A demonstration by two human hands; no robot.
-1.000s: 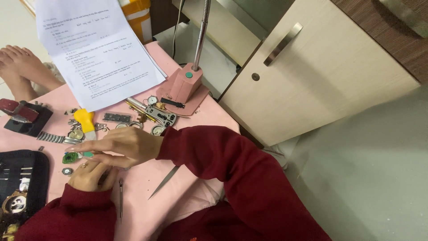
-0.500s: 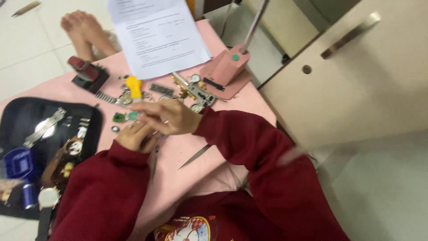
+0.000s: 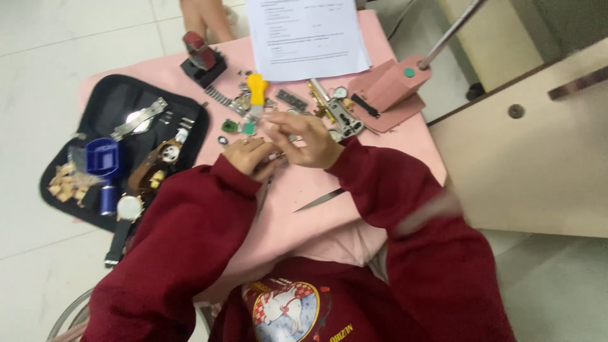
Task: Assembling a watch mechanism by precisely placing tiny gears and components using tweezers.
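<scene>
Our left hand (image 3: 250,155) and right hand (image 3: 304,139) meet mid-desk (image 3: 316,183), fingers pinched on a tiny part (image 3: 276,156), too small to identify. Loose watch parts (image 3: 244,125) sit at 12 o'clock within reach; tool pouch (image 3: 114,114) at 9.

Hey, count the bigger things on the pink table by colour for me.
Pink: 1, lamp base
Black: 1, tool pouch
White: 1, paper sheet
Yellow: 1, yellow-handled tool
Blue: 1, blue tool
Total: 5
</scene>
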